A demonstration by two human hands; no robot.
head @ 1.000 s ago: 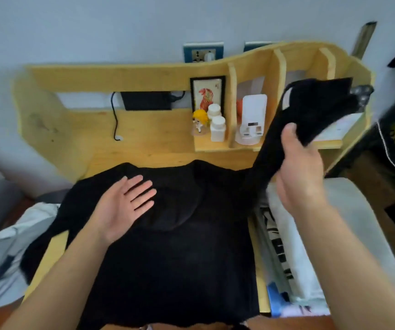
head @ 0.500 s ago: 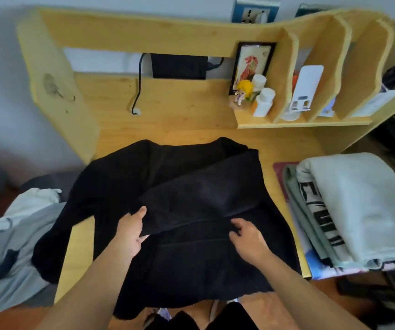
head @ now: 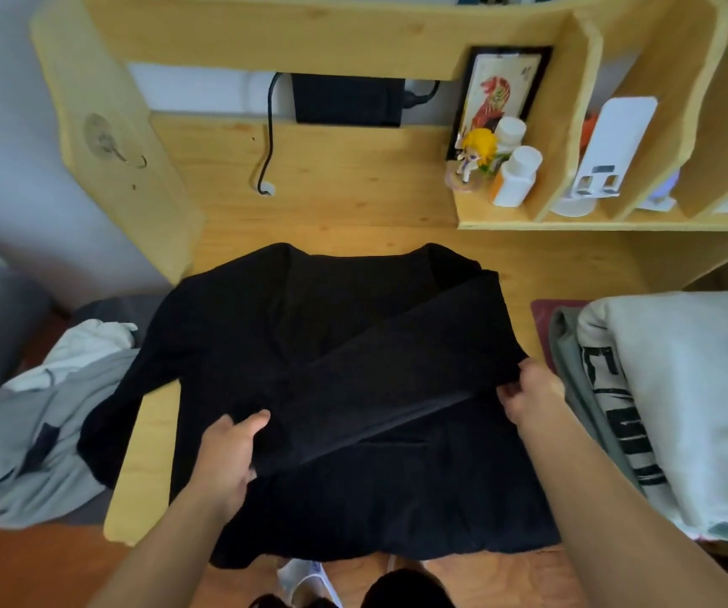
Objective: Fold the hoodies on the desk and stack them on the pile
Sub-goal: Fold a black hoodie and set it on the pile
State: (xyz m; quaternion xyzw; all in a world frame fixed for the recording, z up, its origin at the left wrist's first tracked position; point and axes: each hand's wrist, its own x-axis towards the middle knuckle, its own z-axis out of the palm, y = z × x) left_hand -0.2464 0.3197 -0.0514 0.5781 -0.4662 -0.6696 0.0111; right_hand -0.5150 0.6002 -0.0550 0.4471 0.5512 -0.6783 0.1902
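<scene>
A black hoodie [head: 335,489] lies spread on the yellow wooden desk [head: 344,186], its left sleeve hanging over the desk's left edge. Its right sleeve is folded diagonally across the chest. My left hand [head: 228,454] grips the lower end of that folded sleeve, thumb on top. My right hand [head: 528,394] pinches the sleeve's upper edge at the hoodie's right side. A pile of folded hoodies [head: 686,405], pale grey on top, sits at the desk's right end.
A grey and white garment [head: 33,427] is heaped to the left of the desk. The shelf unit behind holds a figurine [head: 474,158], white bottles [head: 517,177], a framed picture [head: 500,92] and a white device [head: 607,147]. A black cable [head: 267,138] hangs at the back.
My right hand brought the raised right sleeve down across the hoodie's chest. Both hands then spread apart along the folded sleeve, and the camera tilted down and closer.
</scene>
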